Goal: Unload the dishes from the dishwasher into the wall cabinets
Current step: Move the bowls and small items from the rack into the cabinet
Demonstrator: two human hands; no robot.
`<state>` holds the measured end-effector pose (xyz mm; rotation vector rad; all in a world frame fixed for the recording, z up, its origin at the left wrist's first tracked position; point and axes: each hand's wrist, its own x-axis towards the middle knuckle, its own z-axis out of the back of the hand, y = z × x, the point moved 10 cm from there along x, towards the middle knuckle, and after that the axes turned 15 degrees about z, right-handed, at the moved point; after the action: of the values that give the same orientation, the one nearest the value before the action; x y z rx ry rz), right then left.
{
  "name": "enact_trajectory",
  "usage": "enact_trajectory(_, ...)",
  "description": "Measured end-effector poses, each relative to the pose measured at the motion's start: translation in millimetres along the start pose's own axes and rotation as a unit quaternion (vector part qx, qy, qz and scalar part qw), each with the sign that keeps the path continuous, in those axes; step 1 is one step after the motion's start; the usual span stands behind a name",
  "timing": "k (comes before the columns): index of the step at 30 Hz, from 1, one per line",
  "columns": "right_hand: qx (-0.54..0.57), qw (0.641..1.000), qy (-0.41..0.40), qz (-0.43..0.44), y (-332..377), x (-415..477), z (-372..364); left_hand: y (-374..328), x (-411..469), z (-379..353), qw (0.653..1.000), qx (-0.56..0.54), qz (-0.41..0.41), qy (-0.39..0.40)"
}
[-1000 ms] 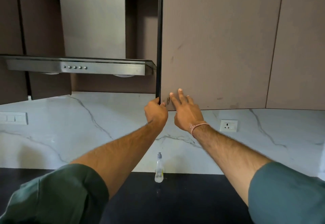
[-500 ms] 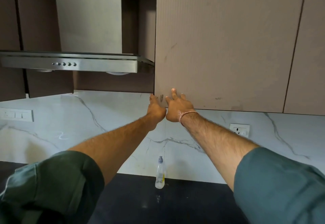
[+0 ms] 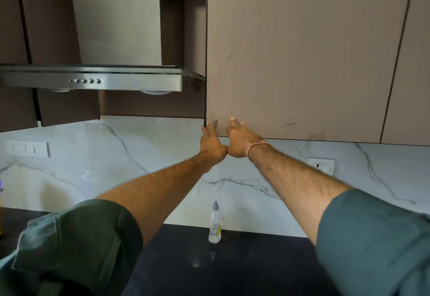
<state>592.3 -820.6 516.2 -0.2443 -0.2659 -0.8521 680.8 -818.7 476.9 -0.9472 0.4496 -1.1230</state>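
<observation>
Kitchen wall: white marble-veined backsplash (image 3: 116,156), fitted with a switch plate (image 3: 28,148) at left and a socket (image 3: 321,165) at right. Steel extractor hood (image 3: 93,79) mounted above. Black worktop (image 3: 232,267) below, lit softly.

I note a matt, finely ribbed cabinet door (image 3: 302,51) and a brushed-steel hood (image 3: 93,81). Backsplash (image 3: 139,156) is veined marble; counter (image 3: 232,267) glossy black.

the cabinet door (image 3: 302,51) has swung nearly shut, both hands now flat against its bottom-left corner.
</observation>
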Motion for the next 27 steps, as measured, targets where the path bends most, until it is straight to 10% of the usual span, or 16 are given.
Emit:
enact_trajectory(9, 0.015, 0.996, 0.056, -0.066, -13.0, -85.9, -26.7, 5.4, -43.6, -28.0, 0.971, 0.222, -0.085, 0.012)
enact_trajectory(27, 0.052, 0.936, 0.094, -0.336, 22.3, -419.6, -57.1, 28.8, -313.3, -173.8, 0.898, 0.238, -0.260, 0.264)
